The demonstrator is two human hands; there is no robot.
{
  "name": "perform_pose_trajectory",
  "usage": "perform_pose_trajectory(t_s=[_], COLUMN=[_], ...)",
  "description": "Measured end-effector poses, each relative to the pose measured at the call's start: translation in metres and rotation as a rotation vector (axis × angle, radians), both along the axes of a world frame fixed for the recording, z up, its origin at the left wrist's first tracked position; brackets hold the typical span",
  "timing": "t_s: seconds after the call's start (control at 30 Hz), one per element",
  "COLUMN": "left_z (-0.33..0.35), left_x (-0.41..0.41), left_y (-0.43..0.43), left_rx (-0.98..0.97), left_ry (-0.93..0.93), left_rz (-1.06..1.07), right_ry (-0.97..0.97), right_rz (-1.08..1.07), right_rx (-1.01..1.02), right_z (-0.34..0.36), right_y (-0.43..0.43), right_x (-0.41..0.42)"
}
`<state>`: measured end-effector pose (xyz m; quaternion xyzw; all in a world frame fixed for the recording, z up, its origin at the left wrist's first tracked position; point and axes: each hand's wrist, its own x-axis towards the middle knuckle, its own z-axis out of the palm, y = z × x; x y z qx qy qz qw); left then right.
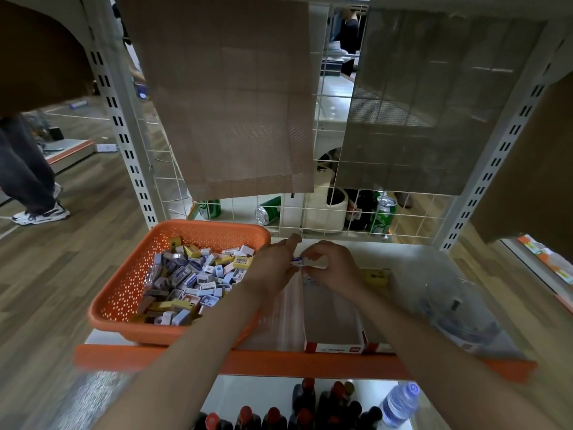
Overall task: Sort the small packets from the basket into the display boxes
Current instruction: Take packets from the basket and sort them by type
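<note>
Carefully now: the display box [335, 348] sits at the front lip of the shelf [279, 362], just beside the basket [124, 293] of loose packets. Your left forearm crosses the basket's right rim, so a nudge could shove it off the edge. Farther in, your right hand [329, 268] pinches a small packet [298, 262] over the box's far end. Your left hand [275, 261] touches it, though I cannot tell its grip. Fumble the handover and it may slip through the wire grid [325, 219] behind.
</note>
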<state>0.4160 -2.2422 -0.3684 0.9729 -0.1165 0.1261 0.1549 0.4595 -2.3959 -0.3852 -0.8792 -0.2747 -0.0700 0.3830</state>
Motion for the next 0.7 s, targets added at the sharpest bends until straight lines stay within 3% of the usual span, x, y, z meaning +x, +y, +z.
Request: perform_pose_trajectory(t_s=[0.13,0.3,0.4,0.57,0.7], left_z=[-0.004,-0.011,-0.02,-0.036,-0.042], left_x=[-0.001,-0.002,-0.003,0.0,-0.002], left_y=[-0.004,-0.014,-0.025,-0.04,-0.044], left_rx=[-0.092,0.0,0.059,-0.03,-0.031], left_ry=[0.032,0.042,0.144,0.398,0.454], left_rz=[0.049,0.073,0.098,0.155,0.176], right_ry=[0.095,0.143,0.096,0.063,0.053], right_rz=[-0.059,-0.148,-0.162,-0.202,-0.2], right_rx=[0.19,0.378,0.249,-0.086,-0.254], right_z=[0.004,0.012,0.011,-0.002,-0.017], right_y=[-0.004,-0.021,-0.036,-0.05,-0.052], right_x=[-0.003,0.0,0.001,0.012,0.019])
